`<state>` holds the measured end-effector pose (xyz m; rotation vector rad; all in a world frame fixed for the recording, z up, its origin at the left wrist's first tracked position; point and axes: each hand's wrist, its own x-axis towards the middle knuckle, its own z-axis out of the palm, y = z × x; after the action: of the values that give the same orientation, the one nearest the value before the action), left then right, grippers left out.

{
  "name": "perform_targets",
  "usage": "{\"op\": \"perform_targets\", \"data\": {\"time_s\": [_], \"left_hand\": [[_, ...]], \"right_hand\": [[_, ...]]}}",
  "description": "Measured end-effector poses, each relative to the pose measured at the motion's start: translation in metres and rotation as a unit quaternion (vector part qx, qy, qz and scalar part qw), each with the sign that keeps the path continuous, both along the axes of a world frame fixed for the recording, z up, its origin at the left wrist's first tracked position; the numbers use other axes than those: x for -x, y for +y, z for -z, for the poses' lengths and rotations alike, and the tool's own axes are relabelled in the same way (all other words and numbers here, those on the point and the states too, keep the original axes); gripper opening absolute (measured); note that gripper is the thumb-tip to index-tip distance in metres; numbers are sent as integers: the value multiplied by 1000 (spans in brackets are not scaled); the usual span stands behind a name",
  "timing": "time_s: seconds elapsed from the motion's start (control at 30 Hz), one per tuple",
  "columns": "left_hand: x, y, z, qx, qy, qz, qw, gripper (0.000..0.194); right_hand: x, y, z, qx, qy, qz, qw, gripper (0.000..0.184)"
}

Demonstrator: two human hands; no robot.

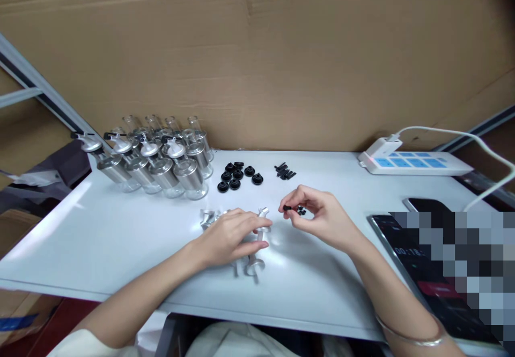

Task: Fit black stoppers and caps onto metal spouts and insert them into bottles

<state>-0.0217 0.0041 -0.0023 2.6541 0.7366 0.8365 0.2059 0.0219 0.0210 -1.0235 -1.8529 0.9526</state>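
Note:
My left hand [231, 233] is closed over the work area, with thumb and index finger at either side of a silver pourer spout [263, 213]. More silver spouts [255, 266] lie under and in front of that hand, partly hidden by it. To the right, my right hand [317, 212] pinches a small black plastic piece [286, 208] between thumb and fingertips. Several tiny black parts [301, 210] lie on the table behind its fingers. Farther back are a group of round black stoppers [237, 173] and a small pile of black strips [285, 172].
Glass bottles with metal sleeves [187, 172] stand at the back left, the front ones topped with silver spouts. A white power strip [418, 163] with a plugged-in cable [454, 132] sits at the back right. A tablet [406, 260] showing a timer lies beside my right forearm.

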Motion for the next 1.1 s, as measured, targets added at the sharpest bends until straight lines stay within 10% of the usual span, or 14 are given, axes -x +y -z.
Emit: {"op": "perform_targets", "data": {"time_s": [1.1], "left_hand": [[2, 0, 2, 39, 71, 5, 997, 32]], "right_hand": [[8, 1, 6, -13, 33, -66, 997, 17]]}}
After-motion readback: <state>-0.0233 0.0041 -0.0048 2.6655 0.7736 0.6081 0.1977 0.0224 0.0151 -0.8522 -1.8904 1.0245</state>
